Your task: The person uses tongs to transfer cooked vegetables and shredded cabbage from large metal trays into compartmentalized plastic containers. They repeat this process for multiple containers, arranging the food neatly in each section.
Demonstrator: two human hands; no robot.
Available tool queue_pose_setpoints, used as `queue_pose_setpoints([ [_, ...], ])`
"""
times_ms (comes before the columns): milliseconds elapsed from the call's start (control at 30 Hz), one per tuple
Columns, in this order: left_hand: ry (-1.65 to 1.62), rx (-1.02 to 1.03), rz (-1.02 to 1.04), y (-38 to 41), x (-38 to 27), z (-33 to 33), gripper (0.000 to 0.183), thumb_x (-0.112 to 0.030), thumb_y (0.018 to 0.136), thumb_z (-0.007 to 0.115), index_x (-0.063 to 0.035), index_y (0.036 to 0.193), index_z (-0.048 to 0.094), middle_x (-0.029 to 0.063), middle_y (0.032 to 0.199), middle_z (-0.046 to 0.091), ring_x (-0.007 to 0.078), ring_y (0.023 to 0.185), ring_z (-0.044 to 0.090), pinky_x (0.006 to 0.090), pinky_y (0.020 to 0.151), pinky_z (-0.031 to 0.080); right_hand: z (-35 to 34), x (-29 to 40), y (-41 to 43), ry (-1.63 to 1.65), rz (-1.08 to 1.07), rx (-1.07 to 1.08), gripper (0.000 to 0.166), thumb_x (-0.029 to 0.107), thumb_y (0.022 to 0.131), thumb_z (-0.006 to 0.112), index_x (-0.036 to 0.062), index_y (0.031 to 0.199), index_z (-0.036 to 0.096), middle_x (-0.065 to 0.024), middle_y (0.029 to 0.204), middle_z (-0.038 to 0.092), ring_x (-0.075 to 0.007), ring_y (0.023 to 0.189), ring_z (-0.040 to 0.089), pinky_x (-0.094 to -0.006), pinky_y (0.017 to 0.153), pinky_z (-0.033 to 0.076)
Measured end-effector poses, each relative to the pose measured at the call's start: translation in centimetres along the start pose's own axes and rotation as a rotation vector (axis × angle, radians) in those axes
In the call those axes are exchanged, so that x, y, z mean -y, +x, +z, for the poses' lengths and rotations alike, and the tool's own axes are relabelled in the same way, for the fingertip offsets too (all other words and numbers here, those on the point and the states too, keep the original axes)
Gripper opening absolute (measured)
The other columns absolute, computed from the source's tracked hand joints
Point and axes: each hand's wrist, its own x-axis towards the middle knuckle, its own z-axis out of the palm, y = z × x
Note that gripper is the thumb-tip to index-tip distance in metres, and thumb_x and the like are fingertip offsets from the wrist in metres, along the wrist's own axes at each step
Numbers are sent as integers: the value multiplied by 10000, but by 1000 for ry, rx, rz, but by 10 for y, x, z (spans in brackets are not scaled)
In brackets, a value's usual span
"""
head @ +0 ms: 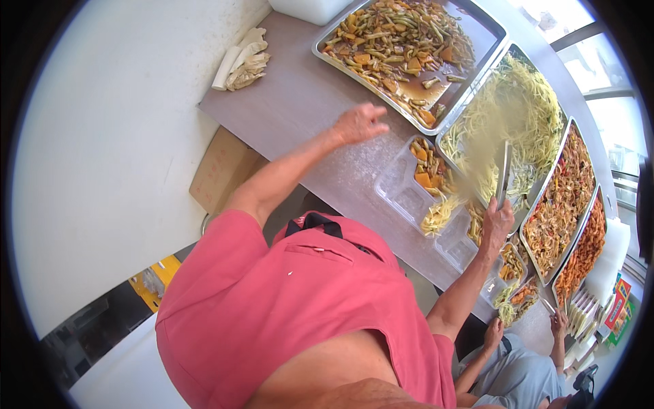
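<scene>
My right hand [498, 221] grips metal tongs [504, 171], whose tips are over a steel tray of pale shredded vegetable [531, 97]. My left hand [361, 122] hangs over the steel table with its fingers partly bent and nothing in them. Just right of it sits a clear compartment container [398, 186], with beans and orange chunks [429, 166] in one compartment and pale shreds [439, 213] in another. A second clear container [453, 244] adjoins it, partly hidden by my right arm. A large tray of beans and orange chunks [403, 41] lies beyond my left hand.
Two more food trays [562, 199] [585, 250] stand at the right. A co-worker's hands [494, 332] [558, 322] are near further filled containers, one with tongs. Gloves [249, 64] lie at the table's far-left corner, a white box [311, 7] behind. A cardboard box [225, 168] is below the table's edge.
</scene>
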Motion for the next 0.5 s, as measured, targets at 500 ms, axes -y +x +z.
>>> queue_pose_setpoints([
  [500, 711, -657, 594, 170, 187, -235, 218, -282, 786, 657, -123, 931, 693, 84, 809, 680, 269, 683, 612, 401, 672, 471, 34, 152, -81, 217, 60, -30, 281, 211, 839, 661, 12, 1029, 604, -132, 726, 627, -233, 626, 607, -355, 594, 480],
])
